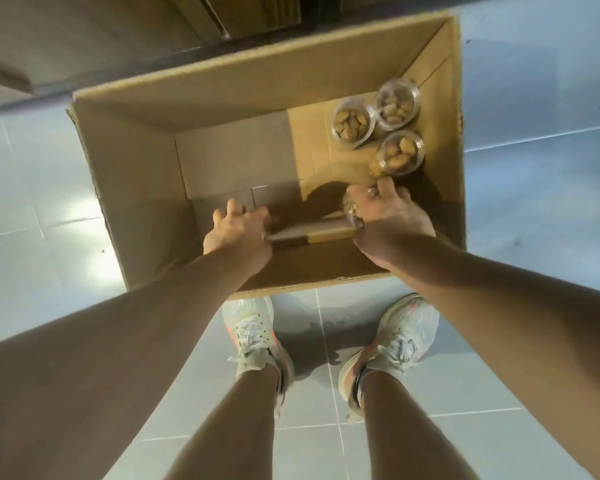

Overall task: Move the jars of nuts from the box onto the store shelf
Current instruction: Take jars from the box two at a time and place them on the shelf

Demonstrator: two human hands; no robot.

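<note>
An open cardboard box (160, 168) stands on the floor in front of my feet. Three clear jars of nuts (354, 126) (397, 105) (400, 152) stand upright together in its far right corner. My right hand (392, 220) reaches into the box's right side and grips another jar (352, 211) from above; only a bit of that jar shows at the hand's left edge. My left hand (236, 233) is at the near wall of the box, with its fingers curled round the left end of the folded-in near flap (312, 233).
Wooden shelving or cabinet fronts (118, 32) run just beyond the box's far side. Pale tiled floor (534, 202) surrounds the box. My two sneakers (253, 337) (395, 337) stand close to its near wall. The left part of the box floor is bare.
</note>
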